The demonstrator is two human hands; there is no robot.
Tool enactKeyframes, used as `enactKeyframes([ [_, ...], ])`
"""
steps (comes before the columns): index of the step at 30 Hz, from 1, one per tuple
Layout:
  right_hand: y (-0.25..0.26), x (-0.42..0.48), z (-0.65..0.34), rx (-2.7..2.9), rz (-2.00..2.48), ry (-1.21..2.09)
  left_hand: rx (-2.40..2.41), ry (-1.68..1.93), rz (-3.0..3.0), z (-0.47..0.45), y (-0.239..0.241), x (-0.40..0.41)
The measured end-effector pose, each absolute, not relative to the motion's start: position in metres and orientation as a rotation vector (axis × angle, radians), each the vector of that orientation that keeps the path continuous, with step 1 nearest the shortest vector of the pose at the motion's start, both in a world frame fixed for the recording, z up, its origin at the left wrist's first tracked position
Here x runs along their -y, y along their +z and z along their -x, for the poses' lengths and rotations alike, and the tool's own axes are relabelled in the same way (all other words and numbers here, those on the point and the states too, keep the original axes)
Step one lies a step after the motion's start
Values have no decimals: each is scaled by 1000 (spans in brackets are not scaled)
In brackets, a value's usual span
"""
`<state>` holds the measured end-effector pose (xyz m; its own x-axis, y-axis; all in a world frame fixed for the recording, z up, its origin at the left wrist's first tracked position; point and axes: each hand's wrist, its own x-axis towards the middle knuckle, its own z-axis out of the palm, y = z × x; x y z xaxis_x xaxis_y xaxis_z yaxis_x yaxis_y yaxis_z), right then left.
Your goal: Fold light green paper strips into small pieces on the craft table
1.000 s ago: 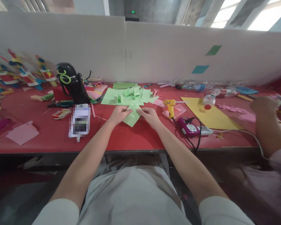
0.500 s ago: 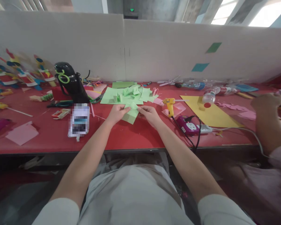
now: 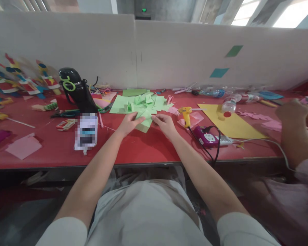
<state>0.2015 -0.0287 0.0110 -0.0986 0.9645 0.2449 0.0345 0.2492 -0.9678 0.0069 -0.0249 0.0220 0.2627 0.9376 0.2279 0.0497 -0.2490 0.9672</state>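
Note:
Between my two hands is a piece of light green paper [image 3: 144,123], held just above the front part of the red table [image 3: 146,148]. My left hand [image 3: 130,123] pinches its left side, thumb on top. At the upper right edge, my right hand [image 3: 164,123] has thumb and fingers closed on the same paper. Right behind it lies a pile of cut and folded green paper pieces [image 3: 146,99] on a larger green sheet [image 3: 116,105]. The fingers under the paper are hidden.
A yellow glue gun [image 3: 186,115], a purple power strip [image 3: 205,136] with cables and a yellow sheet [image 3: 236,124] lie rightward. A phone [image 3: 86,131] and black bottle [image 3: 75,89] are on the left. Another person's arm [image 3: 294,126] reaches in at far right.
The green paper has turned slightly and moved a little up and away from me between my hands. My left thumb has slid a bit to the right over it.

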Motion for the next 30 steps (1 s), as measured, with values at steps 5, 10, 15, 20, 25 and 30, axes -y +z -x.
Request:
enactKeyframes([
  [5, 13, 28, -203, 1430, 1029, 795, -1004, 1334, -1808, -4, 21, 23],
  [10, 12, 30, -196, 1250, 931, 1270, -977, 1413, -2155, -3, 18, 22],
  [15, 9, 30, -195, 1216, 884, 1368, -1045, 1117, -2388, -3, 17, 28],
  [20, 5, 25, -198, 1293, 907, 1261, -1100, 1193, -2244, -4, 24, 34],
  [25, 5, 28, -199, 1466, 869, 1279, -1109, 1300, -1864, -4, 21, 25],
  [30, 9, 30, -205, 1529, 830, 1234, -1087, 1222, -1711, 4, 15, 14],
])
